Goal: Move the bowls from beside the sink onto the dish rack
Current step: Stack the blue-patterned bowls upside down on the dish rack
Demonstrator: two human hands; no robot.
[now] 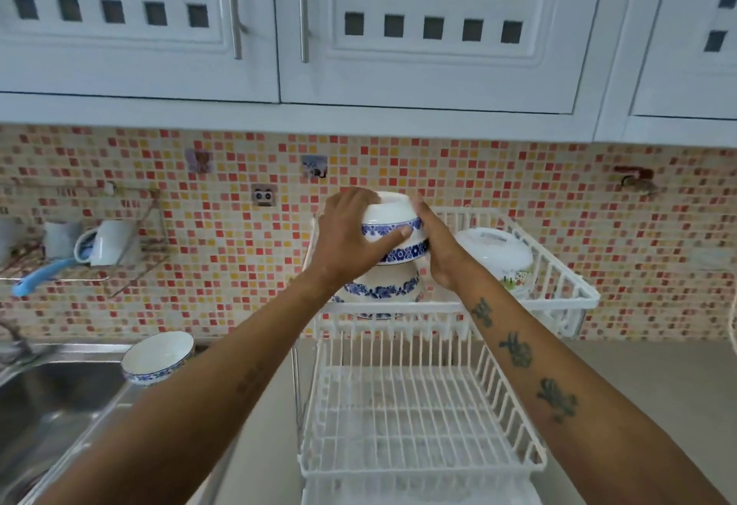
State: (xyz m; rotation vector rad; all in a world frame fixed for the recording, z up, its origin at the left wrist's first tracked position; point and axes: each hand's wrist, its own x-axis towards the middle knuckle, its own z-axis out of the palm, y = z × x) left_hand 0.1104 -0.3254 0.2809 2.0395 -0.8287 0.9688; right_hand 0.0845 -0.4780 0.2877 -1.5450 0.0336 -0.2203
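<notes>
On the upper tier of the white wire dish rack [558, 285] stands a stack of upside-down white bowls with blue flower bands. My left hand [345, 241] and my right hand [436, 251] grip the top bowl [393, 211] from both sides, on top of the stack. A lower stacked bowl [381, 285] shows beneath them. One more blue-banded bowl [157, 357] sits upright on the counter beside the sink [52, 397], to the left of my left forearm.
A white lid-like dish [494, 257] lies on the rack's upper tier to the right of the stack. The lower tier [418, 416] holds nothing. A wall shelf at left carries a white mug [109, 243] and a blue brush [40, 277]. White cabinets hang overhead.
</notes>
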